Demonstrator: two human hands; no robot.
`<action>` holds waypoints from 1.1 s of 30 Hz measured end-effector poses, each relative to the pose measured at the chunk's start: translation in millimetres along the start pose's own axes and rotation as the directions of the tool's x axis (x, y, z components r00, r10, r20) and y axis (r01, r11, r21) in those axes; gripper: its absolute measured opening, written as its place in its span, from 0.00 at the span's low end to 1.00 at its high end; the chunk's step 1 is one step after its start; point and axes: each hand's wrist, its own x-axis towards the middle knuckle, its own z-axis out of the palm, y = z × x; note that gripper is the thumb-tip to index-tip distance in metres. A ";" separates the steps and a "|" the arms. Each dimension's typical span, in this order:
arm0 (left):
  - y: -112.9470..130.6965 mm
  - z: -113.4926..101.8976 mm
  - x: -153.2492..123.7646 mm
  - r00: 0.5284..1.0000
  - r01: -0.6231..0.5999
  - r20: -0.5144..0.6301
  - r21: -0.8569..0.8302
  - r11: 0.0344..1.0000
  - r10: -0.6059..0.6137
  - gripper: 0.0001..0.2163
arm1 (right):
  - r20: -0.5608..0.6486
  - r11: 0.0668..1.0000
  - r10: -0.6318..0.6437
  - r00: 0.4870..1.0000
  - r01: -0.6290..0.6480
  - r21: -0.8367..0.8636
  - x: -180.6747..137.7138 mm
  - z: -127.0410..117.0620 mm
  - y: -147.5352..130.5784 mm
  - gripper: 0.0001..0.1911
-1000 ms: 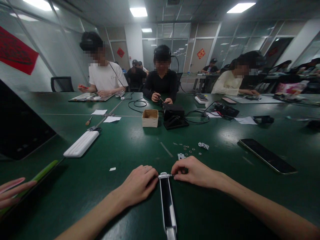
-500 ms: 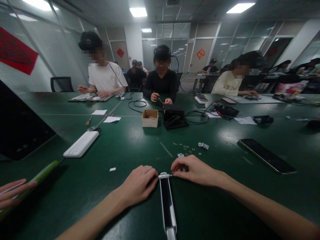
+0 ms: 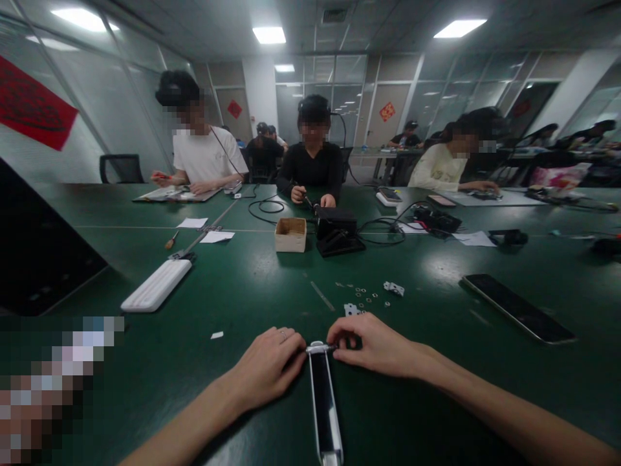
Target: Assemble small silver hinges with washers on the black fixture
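Observation:
A long narrow silvery metal frame (image 3: 315,395) lies on the green table, pointing away from me. Its two side rails run up to a short crosspiece with a rounded top at the far end. My left hand (image 3: 272,362) rests on the table with bent fingers, its fingertips holding the left end of that crosspiece. At the right end my right hand (image 3: 371,346) is closed in a pinch; the small part between its fingertips is too hidden to name. Just beyond my right hand lie a small metal bracket (image 3: 350,310), several small rings (image 3: 369,300) and another bracket (image 3: 394,288).
A phone (image 3: 519,307) lies at right, a white power bank (image 3: 156,285) at left. Farther off stand a small cardboard box (image 3: 290,235) and a black device (image 3: 337,230) with cables. Co-workers sit opposite. A dark screen (image 3: 43,246) stands at left; pixelation covers the lower left corner.
The fingers of my right hand have shifted and curled a little at the crosspiece's end. My left hand stays in place. The view has tilted slightly upward.

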 end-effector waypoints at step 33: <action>0.1 0.4 -0.4 1.000 0.010 -0.002 -0.002 1.000 -0.010 0.06 | -0.029 0.971 -0.078 0.997 0.070 -0.227 -0.5 3.5 -3.6 0.14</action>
